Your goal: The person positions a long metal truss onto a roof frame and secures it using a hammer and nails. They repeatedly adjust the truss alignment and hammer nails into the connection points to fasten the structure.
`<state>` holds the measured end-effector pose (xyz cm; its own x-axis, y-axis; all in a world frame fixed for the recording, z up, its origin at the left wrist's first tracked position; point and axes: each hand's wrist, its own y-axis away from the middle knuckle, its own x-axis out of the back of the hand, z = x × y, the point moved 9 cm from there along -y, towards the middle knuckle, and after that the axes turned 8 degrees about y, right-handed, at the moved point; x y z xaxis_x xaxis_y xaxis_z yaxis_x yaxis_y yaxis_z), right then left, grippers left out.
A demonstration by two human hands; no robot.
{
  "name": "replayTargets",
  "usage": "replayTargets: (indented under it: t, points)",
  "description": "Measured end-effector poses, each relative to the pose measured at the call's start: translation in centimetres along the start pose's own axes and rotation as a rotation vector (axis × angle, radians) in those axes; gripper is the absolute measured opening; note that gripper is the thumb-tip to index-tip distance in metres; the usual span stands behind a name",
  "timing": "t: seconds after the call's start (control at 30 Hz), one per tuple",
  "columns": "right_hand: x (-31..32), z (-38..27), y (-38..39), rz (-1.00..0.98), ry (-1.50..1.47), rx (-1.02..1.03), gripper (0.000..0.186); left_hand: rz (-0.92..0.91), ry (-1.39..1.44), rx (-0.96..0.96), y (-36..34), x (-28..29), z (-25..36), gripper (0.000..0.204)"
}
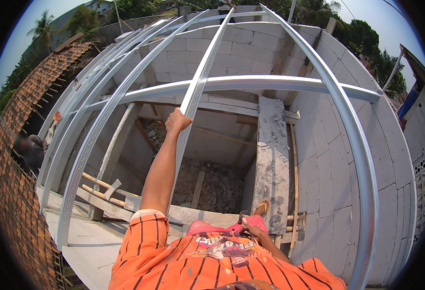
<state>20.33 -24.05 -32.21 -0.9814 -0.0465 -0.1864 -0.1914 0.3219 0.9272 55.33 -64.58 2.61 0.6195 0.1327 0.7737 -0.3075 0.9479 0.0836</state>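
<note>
My left hand (177, 121) is stretched forward and grips a long silver metal rail (203, 67) that runs away from me over a crossing metal beam (251, 83). My right hand (253, 231) is low by my waist, closed on a small dark tool (243, 216) whose kind I cannot make out. My orange striped shirt (173, 261) fills the bottom of the view. My sandalled foot (262, 207) rests on a grey concrete beam (272, 159).
Several more silver rails (91, 125) lie side by side on the left, and one curved rail (352, 140) runs along the white block wall (328, 159) on the right. Rubble (212, 183) lies far below. A person (32, 150) crouches by a tiled roof (9, 193) at left.
</note>
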Motion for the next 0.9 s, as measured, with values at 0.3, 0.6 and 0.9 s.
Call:
replayTargets:
  t: [0.3,0.6,0.9]
  points:
    - [0.9,0.4,-1.1,0.017,0.053,-0.019,0.029,0.001,-0.007,0.002,0.1,0.0,0.4,0.057]
    - [0.3,0.4,-1.1,-0.088,-0.012,0.048,0.018,0.001,-0.019,-0.012,-0.2,-0.3,-0.2,0.059]
    - [0.2,-0.8,-0.7,-0.016,-0.027,0.107,0.020,0.001,-0.012,-0.018,-0.5,0.2,0.4,0.057]
